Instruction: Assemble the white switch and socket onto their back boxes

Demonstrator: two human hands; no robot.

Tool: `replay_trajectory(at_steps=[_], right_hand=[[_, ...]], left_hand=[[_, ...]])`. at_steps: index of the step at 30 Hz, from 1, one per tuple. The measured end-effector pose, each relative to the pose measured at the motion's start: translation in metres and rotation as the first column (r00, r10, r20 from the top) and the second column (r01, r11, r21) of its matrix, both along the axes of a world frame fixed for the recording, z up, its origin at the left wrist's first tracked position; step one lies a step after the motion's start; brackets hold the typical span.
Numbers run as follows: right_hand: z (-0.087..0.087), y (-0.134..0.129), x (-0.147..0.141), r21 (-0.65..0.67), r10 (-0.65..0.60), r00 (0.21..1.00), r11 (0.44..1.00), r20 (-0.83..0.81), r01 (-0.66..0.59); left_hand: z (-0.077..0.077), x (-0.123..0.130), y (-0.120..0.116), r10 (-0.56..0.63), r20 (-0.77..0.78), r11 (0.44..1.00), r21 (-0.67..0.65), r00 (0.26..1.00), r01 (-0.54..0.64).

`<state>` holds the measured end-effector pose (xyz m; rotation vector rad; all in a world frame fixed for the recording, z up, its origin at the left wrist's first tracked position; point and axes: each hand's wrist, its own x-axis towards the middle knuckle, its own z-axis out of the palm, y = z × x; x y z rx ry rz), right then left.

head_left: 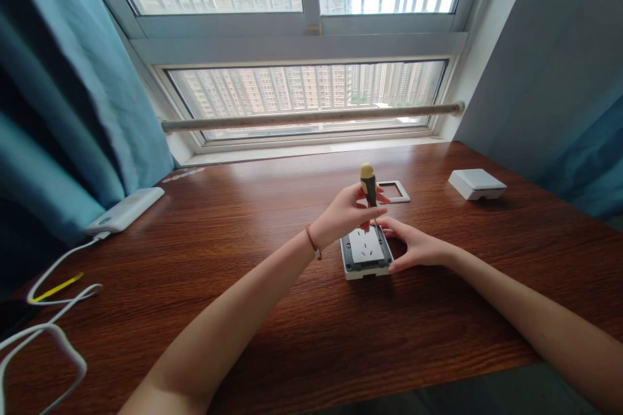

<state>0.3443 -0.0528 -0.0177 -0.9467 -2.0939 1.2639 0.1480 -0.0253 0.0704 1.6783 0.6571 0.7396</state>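
Note:
A screwdriver (368, 185) with a yellow and black handle stands nearly upright in my left hand (348, 211), fingers closed round the handle. Its shaft points down at the right side of a wall socket (366, 248), whose white face sits in a dark grey frame on a white back box. Along the socket's right edge, my right hand (411, 243) grips the box between thumb and fingers; some fingertips are hidden behind it. Just beyond my left hand lies a white square cover frame (400, 192), partly covered by the fingers.
A white box-shaped switch or socket unit (477, 183) rests at the back right of the wooden table (243, 220). On the left are a white power strip-like device (125, 211), its white cable (61, 337) and a yellow strip (58, 286). A window and rail stand behind.

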Motion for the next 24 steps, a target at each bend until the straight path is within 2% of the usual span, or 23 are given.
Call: replay_trajectory(at_steps=[4, 7, 9, 12, 15, 18, 21, 24], right_hand=[[0.002, -0.001, 0.000, -0.014, 0.013, 1.000, 1.000, -0.014, -0.013], [0.002, -0.001, 0.000, -0.009, 0.025, 0.999, 1.000, -0.022, -0.025], [0.001, -0.001, 0.000, -0.009, 0.019, 1.000, 1.000, -0.018, -0.019], [0.000, -0.001, 0.000, -0.012, 0.000, 1.000, 1.000, -0.003, 0.000], [0.000, -0.001, 0.000, 0.016, 0.000, 1.000, 1.000, -0.008, 0.000], [-0.001, -0.002, 0.001, 0.020, -0.020, 1.000, 1.000, -0.001, 0.020], [-0.003, -0.001, 0.003, 0.013, -0.041, 0.999, 0.999, 0.024, 0.041], [-0.003, -0.001, 0.002, 0.036, -0.033, 0.999, 0.999, 0.013, 0.032]], left_hand=[[0.012, -0.010, 0.002, -0.161, 0.100, 0.981, -0.090, 0.982, 0.170], [0.012, -0.012, 0.004, -0.188, 0.106, 0.977, -0.078, 0.976, 0.197], [0.006, -0.010, 0.005, -0.146, 0.080, 0.988, -0.029, 0.986, 0.149], [-0.006, -0.004, 0.007, -0.001, 0.036, 0.991, 0.132, 0.999, -0.003], [-0.017, 0.002, 0.006, 0.162, 0.032, 0.934, 0.317, 0.986, -0.164], [-0.025, 0.007, 0.001, 0.226, 0.082, 0.859, 0.453, 0.971, -0.238], [-0.028, 0.011, -0.003, 0.225, 0.119, 0.838, 0.482, 0.967, -0.255], [-0.025, 0.011, -0.006, 0.230, 0.095, 0.875, 0.414, 0.969, -0.249]])
